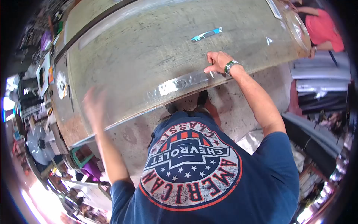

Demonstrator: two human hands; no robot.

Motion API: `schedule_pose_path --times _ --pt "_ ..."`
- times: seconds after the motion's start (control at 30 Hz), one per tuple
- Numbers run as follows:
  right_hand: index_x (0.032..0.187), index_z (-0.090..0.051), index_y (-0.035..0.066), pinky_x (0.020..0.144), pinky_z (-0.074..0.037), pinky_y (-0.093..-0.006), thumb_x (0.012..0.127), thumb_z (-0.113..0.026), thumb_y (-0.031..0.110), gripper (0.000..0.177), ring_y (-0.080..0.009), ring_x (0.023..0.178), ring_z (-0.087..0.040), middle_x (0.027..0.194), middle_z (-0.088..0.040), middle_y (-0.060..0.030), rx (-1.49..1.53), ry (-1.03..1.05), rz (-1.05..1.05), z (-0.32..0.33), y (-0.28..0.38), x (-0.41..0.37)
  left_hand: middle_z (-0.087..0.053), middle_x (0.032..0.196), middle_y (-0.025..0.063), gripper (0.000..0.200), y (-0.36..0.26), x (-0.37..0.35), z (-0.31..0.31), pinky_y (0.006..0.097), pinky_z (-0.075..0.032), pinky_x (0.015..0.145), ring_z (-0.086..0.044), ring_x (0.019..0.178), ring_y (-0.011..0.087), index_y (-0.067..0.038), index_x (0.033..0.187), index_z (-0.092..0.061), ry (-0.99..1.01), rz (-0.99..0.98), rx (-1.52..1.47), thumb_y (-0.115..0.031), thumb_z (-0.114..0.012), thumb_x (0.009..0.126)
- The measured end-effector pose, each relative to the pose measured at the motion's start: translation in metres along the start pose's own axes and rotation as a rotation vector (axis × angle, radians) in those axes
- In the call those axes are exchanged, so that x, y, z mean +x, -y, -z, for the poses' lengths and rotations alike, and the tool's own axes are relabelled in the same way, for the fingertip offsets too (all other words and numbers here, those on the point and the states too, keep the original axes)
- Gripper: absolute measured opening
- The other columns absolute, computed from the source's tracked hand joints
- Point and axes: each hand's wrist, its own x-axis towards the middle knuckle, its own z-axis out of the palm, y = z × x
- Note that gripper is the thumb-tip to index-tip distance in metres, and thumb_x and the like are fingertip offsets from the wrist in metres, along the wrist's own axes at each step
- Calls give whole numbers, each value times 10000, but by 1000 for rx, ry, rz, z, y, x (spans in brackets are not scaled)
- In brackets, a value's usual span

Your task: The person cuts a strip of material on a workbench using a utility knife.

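Observation:
My left hand (95, 104) is smeared by motion above the left part of the worn table top (149, 48); its fingers cannot be made out. Nearer the middle, my right hand (219, 62), with a band on the wrist, is at the right end of a clear shiny plastic strip (179, 84). Its thumb and bent forefinger are apart, with nothing visible between them. This strip lies along the table's front edge. A blue and white slim object (206, 34) rests farther back, beyond my right hand.
A dark bar (97, 18) crosses the table's back left. At the right end stands a person in a red shirt (323, 30), near a clear curved plastic piece (297, 30). Stacked wrapped sheets (320, 71) are on the right; a purple object (91, 170) sits at lower left.

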Motion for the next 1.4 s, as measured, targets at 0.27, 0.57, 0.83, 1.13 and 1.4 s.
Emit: schedule_pose_path --times 0.27,0.57,0.83,1.13,1.4 --pt "932 -609 85 780 -536 -480 705 -914 463 536 -371 902 -713 871 -724 -146 47 -79 82 -8 -9 -2 -364 1653 60 489 -207 -19 -187 555 -224 1244 -256 1531 377 -256 1218 -729 824 -978 -161 -151 -832 752" --pt "1002 -662 98 885 -534 -493 707 -879 499 543 -389 1007 -701 968 -743 -140 9 -63 99 -10 -13 1 -298 1697 25 519 -210 -3 -202 604 -218 1234 -200 1551 421 -350 1168 -772 903 -1060 -9 -146 -861 699" --pt "1163 -639 91 883 -550 -494 954 -677 225 251 -367 1069 -672 1155 -681 -113 38 -605 361 15 -36 48 -272 1711 0 507 -210 1 -201 584 -193 1250 -153 1569 419 -336 1185 -761 920 -1066 0 -171 -867 717" --pt "1039 -589 92 859 -548 -520 970 -644 122 93 -436 1001 -651 1225 -612 -151 21 -345 427 36 -54 91 -269 1708 -49 517 -213 -1 -201 567 -204 1274 -146 1579 387 -319 1179 -766 933 -1017 7 -137 -865 706" --pt "1066 -677 52 799 -528 -424 895 -748 543 525 -249 882 -692 878 -729 -63 611 -429 234 69 -71 53 -271 1707 -52 527 -213 -3 -201 552 -212 1278 -134 1585 376 -341 1181 -767 929 -1006 16 -136 -867 705"
